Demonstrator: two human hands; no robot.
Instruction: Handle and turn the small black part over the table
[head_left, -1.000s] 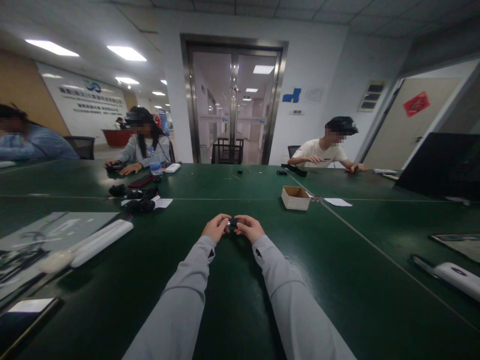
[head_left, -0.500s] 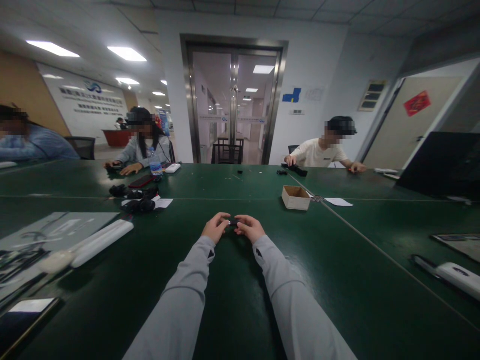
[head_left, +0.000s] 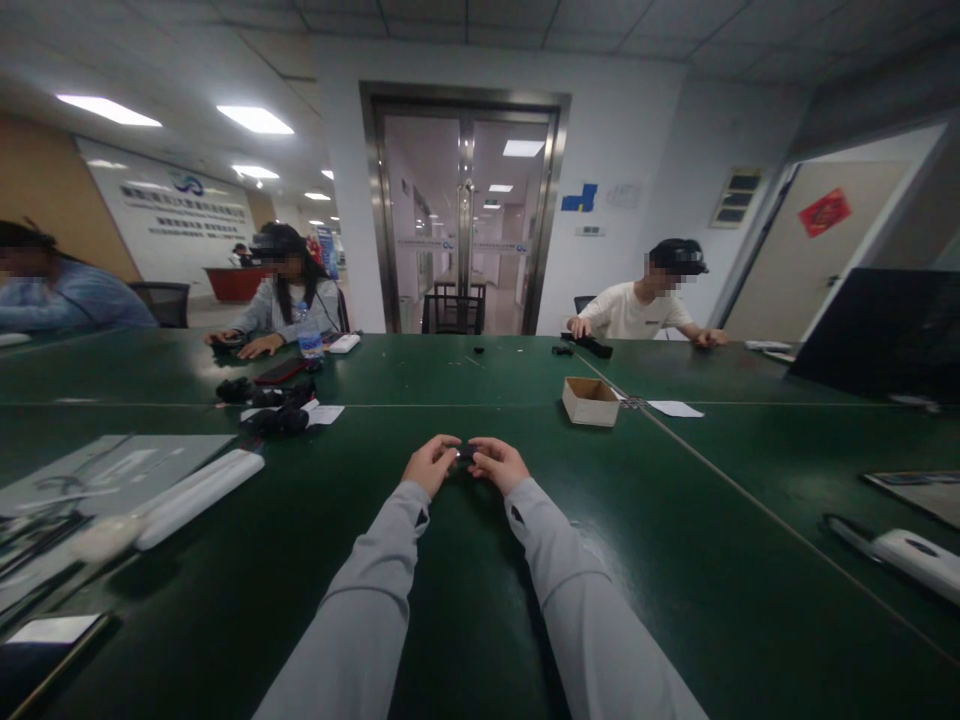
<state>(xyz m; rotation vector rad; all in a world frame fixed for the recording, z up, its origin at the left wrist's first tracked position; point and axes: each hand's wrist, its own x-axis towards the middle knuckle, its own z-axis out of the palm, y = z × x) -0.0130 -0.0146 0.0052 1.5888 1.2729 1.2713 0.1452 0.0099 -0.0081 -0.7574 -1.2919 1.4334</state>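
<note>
Over the green tabletop, both my hands meet around a small black stick with a bright metal end (head_left: 466, 454). Its size and my fingers keep me from making out its exact kind. Fingertips of my left hand (head_left: 430, 464) pinch the left end, where a bit of shiny metal shows. On the other end, the thumb and fingers of my right hand (head_left: 501, 463) are closed. Grey sleeves cover both my forearms, which stretch forward over the table (head_left: 480, 580).
Ahead to the right stands an open cardboard box (head_left: 591, 408). Black gear (head_left: 281, 412) and a water bottle (head_left: 310, 340) sit ahead left. Nearer on the left are a long white object (head_left: 202, 497) and a phone (head_left: 52, 655). Other people sit across the table.
The view has tilted slightly, so the scene sits a little lower. My hands stay on the black stick, and less of its metal end shows between them.
</note>
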